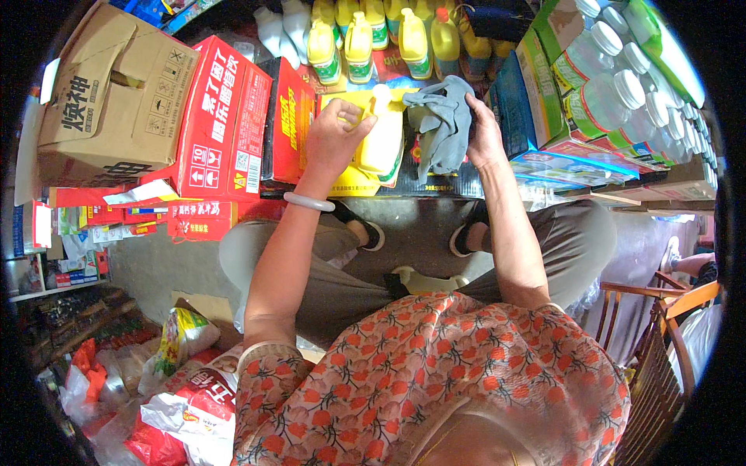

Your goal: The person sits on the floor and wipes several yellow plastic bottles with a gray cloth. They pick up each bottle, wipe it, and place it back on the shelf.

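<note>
My left hand (pixel 335 137), with a pale bangle at the wrist, is at the left side of a yellow plastic bottle (pixel 382 140). Its fingers are curled and stand apart from the thumb, which overlaps the bottle's edge; I cannot tell whether it touches. The bottle is overexposed, with a white cap and a partly visible green label. It stands over a yellow panel (pixel 355 185) of a carton. My right hand (pixel 486 137) grips a crumpled grey cloth (pixel 443 125) just right of the bottle.
Several yellow handled jugs (pixel 358 46) stand behind. Red cartons (pixel 218 125) and a brown cardboard box (pixel 122 87) are stacked left. Clear jars with white lids (pixel 606 102) fill a tray at right. A wooden chair (pixel 670 326) and another person's foot (pixel 671 254) are at far right.
</note>
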Demonstrator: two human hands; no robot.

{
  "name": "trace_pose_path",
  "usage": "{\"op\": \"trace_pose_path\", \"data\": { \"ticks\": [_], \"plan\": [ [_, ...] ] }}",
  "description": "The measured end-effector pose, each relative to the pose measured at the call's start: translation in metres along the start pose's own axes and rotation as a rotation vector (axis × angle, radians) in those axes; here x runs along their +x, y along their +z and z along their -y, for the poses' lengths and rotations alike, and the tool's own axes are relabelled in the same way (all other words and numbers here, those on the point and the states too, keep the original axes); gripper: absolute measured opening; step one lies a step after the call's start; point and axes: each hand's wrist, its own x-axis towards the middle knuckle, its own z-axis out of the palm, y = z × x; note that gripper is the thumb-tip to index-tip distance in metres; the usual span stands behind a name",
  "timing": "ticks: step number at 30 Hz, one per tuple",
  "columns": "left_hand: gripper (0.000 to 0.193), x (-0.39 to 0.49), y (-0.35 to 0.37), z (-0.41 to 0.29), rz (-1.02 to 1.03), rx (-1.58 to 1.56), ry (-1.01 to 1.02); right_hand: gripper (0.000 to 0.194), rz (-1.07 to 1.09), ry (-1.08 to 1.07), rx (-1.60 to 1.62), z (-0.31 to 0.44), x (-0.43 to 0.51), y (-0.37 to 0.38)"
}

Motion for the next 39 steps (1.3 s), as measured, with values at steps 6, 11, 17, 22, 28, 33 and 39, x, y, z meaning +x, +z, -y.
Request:
{"op": "trace_pose_path", "data": {
  "ticks": [6,11,17,22,28,33,39],
  "plan": [
    [0.028,0.004,0.028,-0.023,0.060,-0.259,0.187,0.038,0.032,-0.030,-0.150,-0.001,-0.005,0.002],
    [0.016,0.017,0.038,-0.022,0.157,-0.399,0.203,0.037,0.008,-0.036,-0.376,0.009,0.000,-0.012],
    [0.013,0.019,0.041,-0.041,0.247,-0.521,0.151,0.058,0.218,-0.505,-1.016,0.032,-0.019,0.018],
    [0.016,0.033,0.034,-0.051,0.300,-0.617,0.174,0.030,0.451,-0.204,-0.862,0.002,-0.018,0.016],
    [0.013,0.045,0.007,-0.011,0.282,-0.525,0.106,0.015,0.311,-0.299,-0.859,-0.001,-0.005,0.008],
    [0.013,0.041,0.003,0.025,0.242,-0.371,0.046,0.018,0.296,-0.340,-0.893,-0.015,-0.003,0.012],
    [0.013,0.032,-0.008,0.034,0.295,-0.212,-0.052,0.022,0.359,-0.251,-0.943,-0.022,0.001,0.015]
  ]
}}
